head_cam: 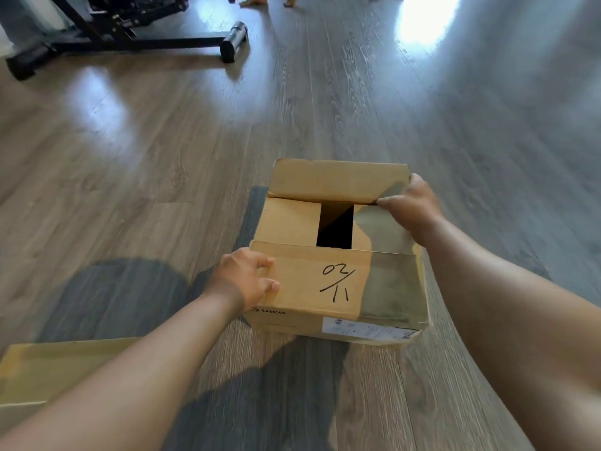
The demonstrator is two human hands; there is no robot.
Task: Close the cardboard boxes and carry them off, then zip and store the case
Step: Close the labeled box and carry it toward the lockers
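A brown cardboard box (312, 281) stands on the wood floor, marked "02/11" on its near flap. Its two inner flaps lie flat, leaving a dark gap between them. My left hand (244, 278) grips the left edge of the near flap, fingers curled over it. My right hand (411, 209) holds the right end of the far flap, thumb on its edge, and that flap is tilted partly down. A second cardboard box (48, 369) shows at the lower left, half cut off by the frame. No case is in view.
A black metal frame with a cylindrical foot (232, 42) stands on the floor at the far left. Another person's bare feet (260, 0) show at the top edge. Bright light patches lie on the floor at the upper right.
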